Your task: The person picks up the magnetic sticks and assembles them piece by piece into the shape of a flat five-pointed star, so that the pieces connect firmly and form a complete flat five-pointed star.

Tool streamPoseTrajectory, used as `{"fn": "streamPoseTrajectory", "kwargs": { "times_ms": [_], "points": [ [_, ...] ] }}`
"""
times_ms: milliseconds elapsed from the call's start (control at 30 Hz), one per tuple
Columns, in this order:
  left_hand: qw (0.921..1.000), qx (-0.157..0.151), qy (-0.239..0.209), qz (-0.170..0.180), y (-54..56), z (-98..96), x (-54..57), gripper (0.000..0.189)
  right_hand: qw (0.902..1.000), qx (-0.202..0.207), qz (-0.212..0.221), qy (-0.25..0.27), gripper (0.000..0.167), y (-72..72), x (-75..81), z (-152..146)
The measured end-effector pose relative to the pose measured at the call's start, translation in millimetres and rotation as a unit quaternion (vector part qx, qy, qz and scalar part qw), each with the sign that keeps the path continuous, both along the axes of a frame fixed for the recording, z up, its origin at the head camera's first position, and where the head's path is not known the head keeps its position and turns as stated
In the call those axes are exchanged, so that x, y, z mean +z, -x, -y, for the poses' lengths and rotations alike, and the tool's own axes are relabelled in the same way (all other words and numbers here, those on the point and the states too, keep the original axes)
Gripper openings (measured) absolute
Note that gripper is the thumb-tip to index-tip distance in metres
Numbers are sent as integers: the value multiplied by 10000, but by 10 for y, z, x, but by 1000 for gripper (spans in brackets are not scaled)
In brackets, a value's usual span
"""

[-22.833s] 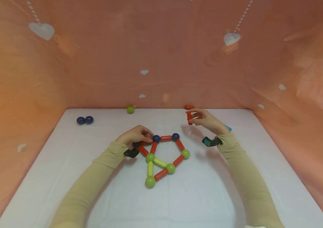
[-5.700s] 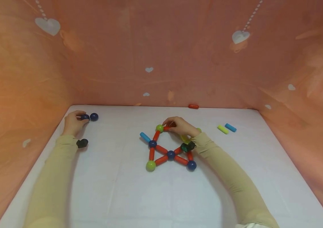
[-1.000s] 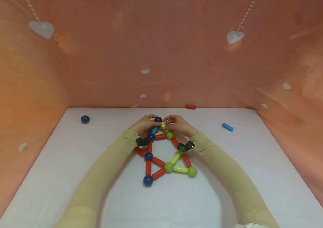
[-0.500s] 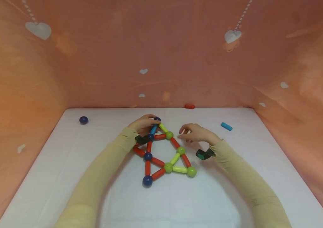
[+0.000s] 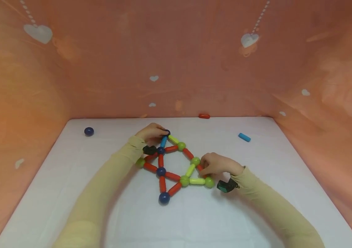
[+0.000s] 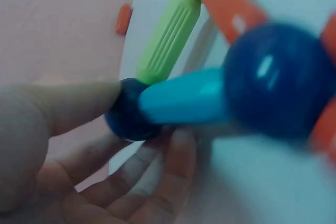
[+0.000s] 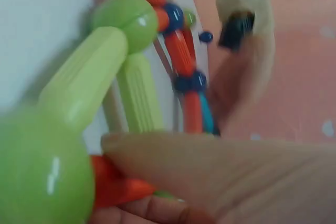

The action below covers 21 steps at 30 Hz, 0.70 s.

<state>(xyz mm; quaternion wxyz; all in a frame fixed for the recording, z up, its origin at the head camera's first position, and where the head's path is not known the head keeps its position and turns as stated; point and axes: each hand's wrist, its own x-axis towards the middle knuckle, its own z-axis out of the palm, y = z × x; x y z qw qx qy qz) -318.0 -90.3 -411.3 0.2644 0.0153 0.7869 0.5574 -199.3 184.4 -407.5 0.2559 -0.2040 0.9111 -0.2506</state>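
A flat star of magnetic balls and rods lies mid-table, with points sticking out round a ring. My left hand [image 5: 151,132] pinches the dark blue ball [image 6: 131,114] at the far point between thumb and fingers. A light blue rod [image 6: 184,98] and a yellow-green rod [image 6: 169,38] join that ball. At the right point, my right hand [image 5: 220,163] grips a red rod [image 7: 113,187] between two green balls, the nearer one [image 5: 209,182] being the tip. Part of this rod is hidden behind the thumb.
A loose dark blue ball [image 5: 89,131] lies at the back left of the white table [image 5: 194,224]. One red rod [image 5: 204,116] sits against the back cloth wall [image 5: 176,62], and a light blue rod [image 5: 244,137] lies at the back right.
My right hand released the yellow-green rod at the far point, drew back, then came down to the star's right point and took hold of a red rod. My left hand stays on the far ball.
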Motion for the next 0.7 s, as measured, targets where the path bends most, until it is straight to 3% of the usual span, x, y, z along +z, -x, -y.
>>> {"fn": "streamPoseTrajectory", "kwargs": {
  "times_ms": [167, 267, 400, 500, 600, 700],
  "points": [
    [9981, -162, -518, 294, -143, 362, 43, 29, 9992, 96, -395, -56, 21, 226, 77, -59],
    [9958, -325, -675, 518, -344, 593, 48, 26, 9979, 242, -598, 111, 20, 411, 79, -87],
    [9950, -34, -648, 765, -681, 793, -9, 33, 9948, 417, -825, 434, 18, 660, 18, -77],
    [9957, -55, -456, 799, -862, 857, -44, 37, 9920, 516, -895, 723, 16, 816, -32, -43],
    [9974, -494, 88, 519, -920, 857, -25, 31, 9888, 626, -952, 961, 16, 931, -66, -13],
    [9928, -941, 717, -176, -872, 789, 5, 25, 9869, 661, -1034, 1047, 17, 994, -76, 15]
  ]
}}
